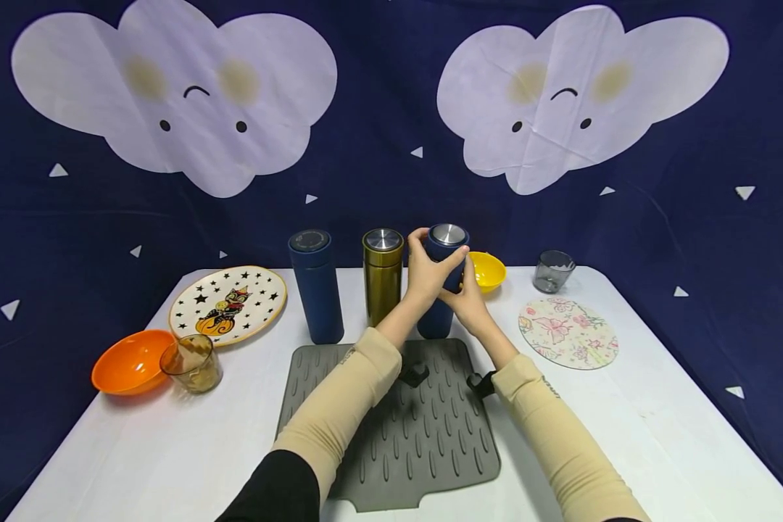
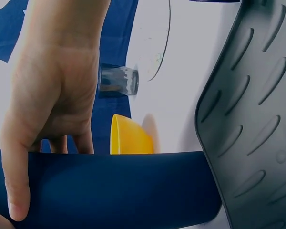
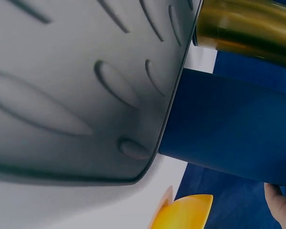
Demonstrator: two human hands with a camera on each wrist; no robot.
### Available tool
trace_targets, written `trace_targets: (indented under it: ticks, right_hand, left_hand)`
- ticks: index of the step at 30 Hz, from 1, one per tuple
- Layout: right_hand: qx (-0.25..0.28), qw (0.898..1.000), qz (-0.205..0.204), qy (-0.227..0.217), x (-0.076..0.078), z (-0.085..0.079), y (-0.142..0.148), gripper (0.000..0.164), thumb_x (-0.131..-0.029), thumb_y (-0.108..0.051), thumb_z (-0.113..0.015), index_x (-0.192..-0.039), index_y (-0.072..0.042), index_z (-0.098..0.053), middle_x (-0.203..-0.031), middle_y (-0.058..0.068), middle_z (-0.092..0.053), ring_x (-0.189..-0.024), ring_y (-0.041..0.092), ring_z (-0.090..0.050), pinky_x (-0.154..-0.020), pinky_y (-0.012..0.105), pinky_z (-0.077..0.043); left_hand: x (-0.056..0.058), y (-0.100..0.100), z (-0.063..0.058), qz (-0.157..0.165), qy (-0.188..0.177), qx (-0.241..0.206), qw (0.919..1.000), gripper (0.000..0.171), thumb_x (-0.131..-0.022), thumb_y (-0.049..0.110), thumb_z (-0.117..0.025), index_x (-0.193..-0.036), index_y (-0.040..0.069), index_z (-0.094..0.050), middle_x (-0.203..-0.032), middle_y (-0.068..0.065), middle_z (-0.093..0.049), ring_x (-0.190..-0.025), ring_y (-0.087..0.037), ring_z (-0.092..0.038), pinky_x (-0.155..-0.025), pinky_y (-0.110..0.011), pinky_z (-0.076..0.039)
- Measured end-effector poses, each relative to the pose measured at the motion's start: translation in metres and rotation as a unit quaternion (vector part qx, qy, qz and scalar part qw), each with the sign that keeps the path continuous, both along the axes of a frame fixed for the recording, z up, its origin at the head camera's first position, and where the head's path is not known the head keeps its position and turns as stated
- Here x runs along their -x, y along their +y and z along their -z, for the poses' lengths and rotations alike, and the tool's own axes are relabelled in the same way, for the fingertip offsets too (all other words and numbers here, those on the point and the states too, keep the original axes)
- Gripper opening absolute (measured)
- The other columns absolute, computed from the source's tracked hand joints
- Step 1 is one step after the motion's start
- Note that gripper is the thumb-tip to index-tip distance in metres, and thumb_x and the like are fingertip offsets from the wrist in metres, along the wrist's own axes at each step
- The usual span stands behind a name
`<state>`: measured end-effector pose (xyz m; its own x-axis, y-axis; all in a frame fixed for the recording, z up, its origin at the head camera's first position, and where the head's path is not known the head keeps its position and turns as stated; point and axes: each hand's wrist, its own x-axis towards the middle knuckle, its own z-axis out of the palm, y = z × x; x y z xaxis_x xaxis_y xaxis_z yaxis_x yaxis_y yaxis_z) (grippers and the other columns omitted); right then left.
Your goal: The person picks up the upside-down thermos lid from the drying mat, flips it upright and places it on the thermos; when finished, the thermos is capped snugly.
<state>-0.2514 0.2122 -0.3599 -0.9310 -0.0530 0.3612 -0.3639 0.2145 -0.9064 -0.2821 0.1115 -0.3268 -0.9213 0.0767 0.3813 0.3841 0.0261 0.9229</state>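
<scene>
A dark blue vacuum flask [image 1: 435, 322] with a silver-topped lid stands upright just behind the grey ribbed mat [image 1: 431, 413]. My left hand [image 1: 425, 274] grips its upper part from the left, thumb across the front near the lid. Lower down, my right hand [image 1: 467, 301] holds the same flask from the right; in the left wrist view this hand's thumb [image 2: 18, 186] lies along the blue body. The right wrist view catches only some fingertips [image 3: 279, 202] at the flask's edge. Left of it stand a gold flask [image 1: 383, 290] and another blue flask [image 1: 317, 297].
A yellow bowl [image 1: 487, 272] sits behind the held flask on the right. Farther right are a grey glass [image 1: 553, 272] and a round floral mat [image 1: 568, 333]. On the left lie a cat-patterned plate [image 1: 192, 299], an orange bowl [image 1: 127, 366] and an amber glass [image 1: 199, 370].
</scene>
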Motion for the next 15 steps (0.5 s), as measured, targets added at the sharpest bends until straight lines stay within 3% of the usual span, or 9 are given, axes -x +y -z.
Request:
trace_targets:
  ticks: [6, 11, 15]
  right_hand:
    - [-0.005, 1.0, 0.004, 0.008, -0.0089, -0.0092, -0.0045, 0.083, -0.086, 0.003, -0.06, -0.147, -0.006, -0.004, -0.15, 0.019, -0.013, -0.136, 0.035, -0.021, -0.106, 0.051, -0.026]
    - [-0.007, 1.0, 0.003, 0.0, -0.0085, -0.0092, -0.0057, 0.083, -0.086, 0.004, -0.058, -0.146, -0.004, -0.002, -0.149, 0.021, -0.012, -0.136, 0.036, -0.02, -0.106, 0.051, -0.026]
    - [-0.006, 1.0, 0.004, -0.006, -0.0079, -0.0084, -0.0049, 0.081, -0.087, 0.002, -0.058, -0.146, -0.003, -0.003, -0.148, 0.023, -0.015, -0.134, 0.038, -0.022, -0.105, 0.051, -0.027]
  left_hand:
    - [0.0016, 0.0009, -0.0034, -0.009, -0.018, 0.034, 0.9992, 0.079, -0.074, 0.035, -0.075, -0.138, 0.008, -0.036, -0.136, -0.009, -0.026, -0.116, -0.024, -0.042, -0.097, -0.036, -0.039]
    - [0.003, -0.0004, -0.0025, -0.019, -0.004, 0.035, 0.9992, 0.077, -0.075, 0.029, -0.074, -0.138, 0.008, -0.034, -0.134, -0.012, -0.038, -0.115, -0.025, -0.046, -0.095, -0.035, -0.041]
    - [0.0035, -0.0027, 0.0, -0.002, 0.002, 0.008, 1.0, 0.068, -0.077, 0.024, -0.069, -0.13, 0.006, -0.031, -0.125, -0.015, -0.05, -0.105, -0.026, -0.053, -0.088, -0.032, -0.045]
